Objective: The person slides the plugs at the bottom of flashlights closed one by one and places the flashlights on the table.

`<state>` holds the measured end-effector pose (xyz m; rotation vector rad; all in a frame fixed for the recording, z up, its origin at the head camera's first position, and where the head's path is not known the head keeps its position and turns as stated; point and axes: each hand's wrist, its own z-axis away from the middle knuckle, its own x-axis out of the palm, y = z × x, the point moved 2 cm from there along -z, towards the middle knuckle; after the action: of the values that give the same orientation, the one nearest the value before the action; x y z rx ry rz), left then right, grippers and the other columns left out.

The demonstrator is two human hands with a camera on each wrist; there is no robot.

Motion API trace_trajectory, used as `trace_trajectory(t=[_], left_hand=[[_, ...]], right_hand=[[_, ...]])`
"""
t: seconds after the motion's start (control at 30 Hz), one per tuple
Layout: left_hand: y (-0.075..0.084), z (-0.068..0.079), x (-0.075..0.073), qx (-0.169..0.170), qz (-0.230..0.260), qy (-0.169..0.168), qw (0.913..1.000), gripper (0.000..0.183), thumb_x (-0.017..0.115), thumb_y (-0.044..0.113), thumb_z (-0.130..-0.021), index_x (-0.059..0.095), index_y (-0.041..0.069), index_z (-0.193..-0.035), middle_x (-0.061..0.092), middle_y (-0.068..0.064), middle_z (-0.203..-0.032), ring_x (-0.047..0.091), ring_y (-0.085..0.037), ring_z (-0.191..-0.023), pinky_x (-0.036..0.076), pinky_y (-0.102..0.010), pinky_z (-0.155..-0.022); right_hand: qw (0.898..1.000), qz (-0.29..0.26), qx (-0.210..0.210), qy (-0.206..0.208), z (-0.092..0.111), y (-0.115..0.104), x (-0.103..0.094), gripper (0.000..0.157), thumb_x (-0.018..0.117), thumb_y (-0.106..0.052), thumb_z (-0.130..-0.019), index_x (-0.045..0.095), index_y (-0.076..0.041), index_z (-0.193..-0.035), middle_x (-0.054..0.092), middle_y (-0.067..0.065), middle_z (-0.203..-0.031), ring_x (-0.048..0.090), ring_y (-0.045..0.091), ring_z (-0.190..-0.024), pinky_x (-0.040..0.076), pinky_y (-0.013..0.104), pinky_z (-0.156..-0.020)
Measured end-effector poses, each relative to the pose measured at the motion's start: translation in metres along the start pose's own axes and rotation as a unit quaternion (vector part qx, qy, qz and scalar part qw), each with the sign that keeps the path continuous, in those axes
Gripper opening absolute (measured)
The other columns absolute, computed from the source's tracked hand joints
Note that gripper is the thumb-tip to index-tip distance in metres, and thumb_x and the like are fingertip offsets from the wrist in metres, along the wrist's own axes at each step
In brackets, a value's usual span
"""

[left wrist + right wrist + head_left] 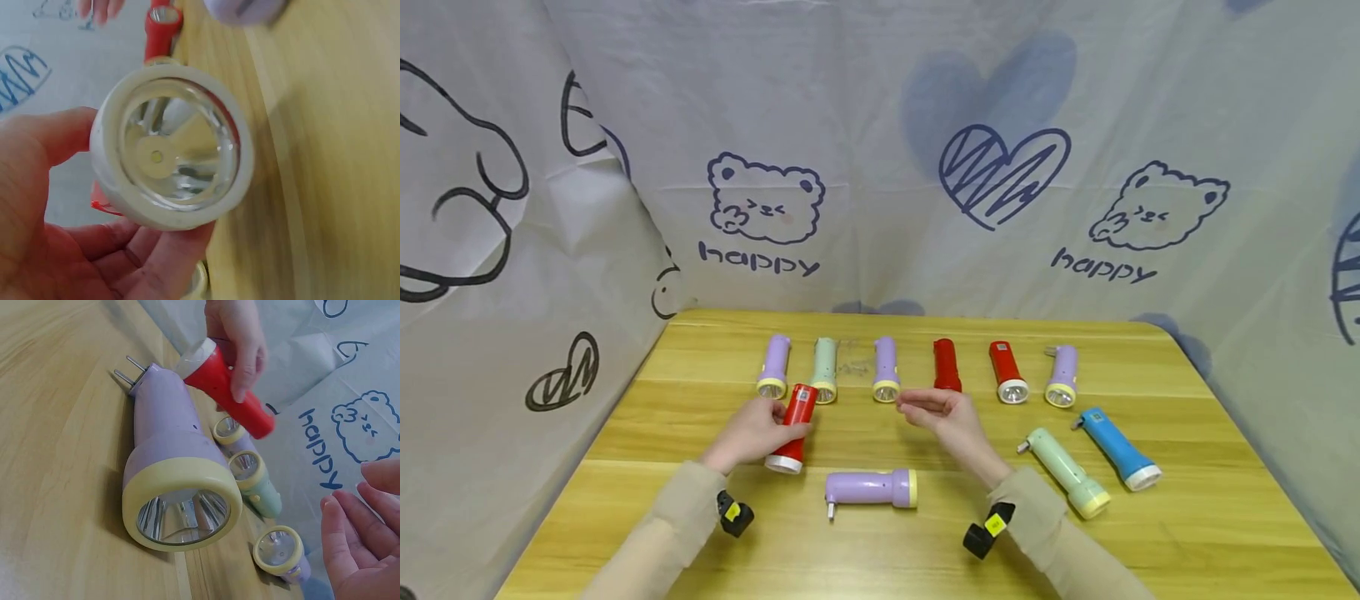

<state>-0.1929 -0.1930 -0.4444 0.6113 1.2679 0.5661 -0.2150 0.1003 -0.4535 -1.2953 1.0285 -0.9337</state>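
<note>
My left hand (752,433) grips a red flashlight (800,404) with a white rim round its lens, held up over the left part of the table. In the left wrist view the lens (165,150) faces the camera, with thumb and fingers around the body behind it. My right hand (951,421) holds nothing; its fingers (369,531) are relaxed, close in front of a purple flashlight (886,367) in the back row. Between the forearms lies another purple flashlight (865,488) on its side, its metal plug prongs (128,372) folded out.
The back row also has a purple flashlight (773,365), a green one (825,367), red ones (947,362) (1006,367) and a purple one with prongs out (1062,375). At right lie a green flashlight (1063,467) and a blue one (1116,446). A printed cloth (880,167) hangs behind.
</note>
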Motion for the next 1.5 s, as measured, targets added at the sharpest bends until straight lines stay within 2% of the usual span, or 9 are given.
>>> trace_trajectory(t=[0.1, 0.23, 0.43, 0.57, 0.7, 0.9, 1.13, 1.3, 1.5], left_hand=[[-0.011, 0.005, -0.007, -0.027, -0.005, -0.006, 0.9996, 0.039, 0.074, 0.033, -0.089, 0.066, -0.004, -0.101, 0.07, -0.011, -0.086, 0.062, -0.017, -0.069, 0.05, -0.028, -0.059], [-0.022, 0.01, -0.017, -0.05, -0.024, -0.008, 0.9984, 0.044, 0.073, 0.034, -0.088, 0.064, -0.006, -0.103, 0.07, -0.013, -0.089, 0.061, -0.019, -0.072, 0.05, -0.029, -0.06], [-0.039, 0.016, -0.024, -0.08, -0.047, -0.01, 0.9956, 0.046, 0.074, 0.035, -0.088, 0.061, -0.006, -0.101, 0.069, -0.013, -0.089, 0.059, -0.02, -0.074, 0.046, -0.028, -0.061], [-0.044, 0.019, -0.024, -0.087, -0.05, -0.01, 0.9949, 0.043, 0.074, 0.036, -0.088, 0.061, -0.004, -0.097, 0.068, -0.011, -0.085, 0.057, -0.019, -0.072, 0.044, -0.028, -0.06], [-0.045, 0.019, -0.023, -0.084, -0.054, -0.009, 0.995, 0.044, 0.073, 0.038, -0.088, 0.061, -0.004, -0.096, 0.067, -0.01, -0.084, 0.055, -0.02, -0.071, 0.043, -0.028, -0.06], [-0.042, 0.018, -0.024, -0.076, -0.069, -0.018, 0.9946, 0.052, 0.071, 0.04, -0.09, 0.062, -0.008, -0.106, 0.069, -0.012, -0.089, 0.058, -0.022, -0.076, 0.045, -0.03, -0.064], [-0.039, 0.017, -0.028, -0.074, -0.084, -0.019, 0.9936, 0.061, 0.064, 0.043, -0.095, 0.059, -0.012, -0.122, 0.071, -0.019, -0.104, 0.062, -0.024, -0.085, 0.052, -0.035, -0.074], [-0.037, 0.021, -0.031, -0.07, -0.1, -0.005, 0.9925, 0.065, 0.062, 0.042, -0.096, 0.054, -0.014, -0.13, 0.067, -0.027, -0.118, 0.063, -0.028, -0.092, 0.055, -0.042, -0.08], [-0.033, 0.023, -0.035, -0.043, -0.115, 0.037, 0.9917, 0.065, 0.063, 0.041, -0.096, 0.051, -0.01, -0.135, 0.065, -0.026, -0.117, 0.061, -0.031, -0.095, 0.054, -0.047, -0.084]], right_hand=[[1.0, -0.004, -0.003, -0.01, 0.001, 0.001, 0.001, 0.034, 0.066, 0.002, -0.093, 0.064, 0.012, -0.125, 0.066, 0.03, -0.127, 0.071, -0.001, -0.096, 0.06, 0.021, -0.087], [1.0, 0.001, -0.009, -0.016, 0.0, 0.003, 0.0, 0.033, 0.065, 0.002, -0.094, 0.063, 0.014, -0.124, 0.067, 0.031, -0.125, 0.071, -0.002, -0.093, 0.06, 0.021, -0.086], [0.999, 0.012, -0.006, -0.034, 0.001, 0.004, -0.001, 0.029, 0.065, 0.001, -0.094, 0.065, 0.013, -0.121, 0.068, 0.031, -0.122, 0.072, 0.001, -0.092, 0.061, 0.023, -0.086], [0.999, 0.026, -0.005, -0.047, 0.004, 0.005, -0.001, 0.03, 0.065, 0.0, -0.095, 0.063, 0.015, -0.121, 0.069, 0.031, -0.121, 0.073, 0.008, -0.097, 0.061, 0.026, -0.089], [0.998, 0.034, 0.0, -0.054, 0.007, 0.007, -0.002, 0.03, 0.064, 0.0, -0.096, 0.063, 0.016, -0.121, 0.068, 0.031, -0.121, 0.074, 0.018, -0.101, 0.061, 0.03, -0.09], [0.997, 0.044, 0.001, -0.064, 0.007, 0.008, -0.003, 0.03, 0.063, -0.001, -0.096, 0.062, 0.016, -0.122, 0.068, 0.031, -0.121, 0.073, 0.032, -0.106, 0.061, 0.027, -0.088], [0.996, 0.055, 0.001, -0.066, 0.007, 0.006, -0.005, 0.03, 0.061, 0.0, -0.097, 0.062, 0.016, -0.122, 0.068, 0.032, -0.122, 0.072, 0.034, -0.108, 0.061, 0.029, -0.09], [0.996, 0.063, -0.003, -0.061, 0.008, 0.003, -0.007, 0.028, 0.06, 0.0, -0.097, 0.063, 0.015, -0.121, 0.068, 0.031, -0.122, 0.072, 0.033, -0.107, 0.061, 0.031, -0.091], [0.988, 0.139, -0.044, -0.046, 0.008, 0.0, -0.011, 0.025, 0.064, -0.003, -0.096, 0.068, 0.007, -0.118, 0.071, 0.026, -0.118, 0.071, 0.035, -0.106, 0.058, 0.018, -0.085]])
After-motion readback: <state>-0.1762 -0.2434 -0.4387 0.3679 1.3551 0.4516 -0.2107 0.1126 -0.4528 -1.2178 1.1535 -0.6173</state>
